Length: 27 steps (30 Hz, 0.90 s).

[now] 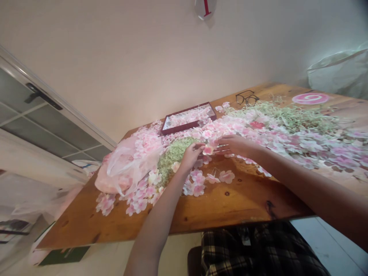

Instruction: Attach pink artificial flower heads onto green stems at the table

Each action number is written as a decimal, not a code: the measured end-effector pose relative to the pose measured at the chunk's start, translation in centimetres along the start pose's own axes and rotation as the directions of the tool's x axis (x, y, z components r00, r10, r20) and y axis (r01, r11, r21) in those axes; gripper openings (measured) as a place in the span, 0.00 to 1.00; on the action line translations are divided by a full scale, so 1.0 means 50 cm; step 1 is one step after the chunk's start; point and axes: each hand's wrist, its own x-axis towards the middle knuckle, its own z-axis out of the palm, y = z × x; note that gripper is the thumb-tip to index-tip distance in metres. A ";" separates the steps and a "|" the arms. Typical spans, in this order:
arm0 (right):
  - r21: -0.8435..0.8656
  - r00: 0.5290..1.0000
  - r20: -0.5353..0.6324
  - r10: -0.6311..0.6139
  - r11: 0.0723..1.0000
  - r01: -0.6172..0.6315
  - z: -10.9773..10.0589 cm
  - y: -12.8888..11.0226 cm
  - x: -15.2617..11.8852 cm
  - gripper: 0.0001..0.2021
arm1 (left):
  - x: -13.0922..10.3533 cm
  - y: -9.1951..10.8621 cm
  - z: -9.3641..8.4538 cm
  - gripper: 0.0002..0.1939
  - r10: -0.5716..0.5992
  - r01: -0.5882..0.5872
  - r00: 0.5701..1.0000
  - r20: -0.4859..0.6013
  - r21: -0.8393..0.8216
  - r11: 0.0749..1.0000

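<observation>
Sitting with plaid cloth over the lap, close against the near edge of a wooden worktop. Just past bare wood, a few loose blossoms lying flat.

Reaching in with the left grip, fingers bent and narrow, at the left edge of a pink-and-cream blossom. Facing it from the right with the right grip, fingers stretched sideways and close to the petals. Lying, then, in the gap between both grips, slightly nearer the left; roundish in outline, without any clear long axis. Cannot tell a pinch from mere closeness at either side, for blur.

Left of the left grip, a clump of green strands, then a translucent bag. Beyond and off to the right, a broad spread of petals.

Farther back, a dark red tray with more blossoms inside, eyeglasses and a pink disc. Against the wall, high up, a round sign with red marking.
</observation>
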 end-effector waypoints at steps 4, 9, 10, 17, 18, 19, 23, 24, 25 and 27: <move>0.063 0.999 0.045 -0.030 0.998 0.027 0.010 -0.002 -0.006 0.04 | -0.001 -0.001 0.006 0.18 -0.091 0.095 0.993 0.076 -0.049 0.994; 0.148 1.000 -0.012 -0.013 0.989 0.015 0.017 -0.010 -0.015 0.04 | -0.005 0.005 0.012 0.22 -0.142 0.149 0.987 0.069 -0.105 0.983; 0.153 1.000 -0.025 0.000 0.988 0.004 0.017 -0.012 -0.016 0.04 | -0.005 0.007 0.011 0.21 -0.140 0.146 0.989 0.056 -0.132 0.980; 0.152 0.998 0.058 -0.034 0.988 0.025 0.008 -0.001 -0.010 0.04 | -0.002 0.004 0.005 0.16 -0.056 0.051 0.998 -0.029 -0.151 0.987; 0.162 0.995 0.081 -0.050 0.986 0.036 0.008 0.002 -0.010 0.04 | -0.002 0.004 0.004 0.16 -0.052 0.048 0.998 -0.028 -0.148 0.988; 0.171 0.992 0.109 -0.062 0.984 0.043 0.008 0.005 -0.009 0.03 | -0.003 0.003 0.004 0.15 -0.051 0.048 0.998 -0.023 -0.138 0.989; 0.138 0.977 0.193 -0.092 0.988 0.066 0.015 0.015 -0.006 0.02 | -0.008 0.003 0.005 0.15 -0.040 0.041 0.999 0.009 -0.056 0.998; 0.112 0.977 0.189 -0.103 0.990 0.082 0.018 0.016 -0.006 0.02 | -0.009 0.003 0.006 0.15 -0.027 0.027 1.000 0.011 -0.037 0.999; 0.076 0.979 0.170 -0.110 0.992 0.099 0.022 0.015 -0.005 0.02 | -0.009 0.003 0.007 0.15 -0.009 0.009 1.000 0.013 -0.018 1.000; -0.039 0.984 0.120 -0.131 0.990 0.136 0.028 0.014 -0.004 0.02 | -0.008 0.004 0.006 0.15 0.028 -0.028 1.000 0.008 0.026 0.999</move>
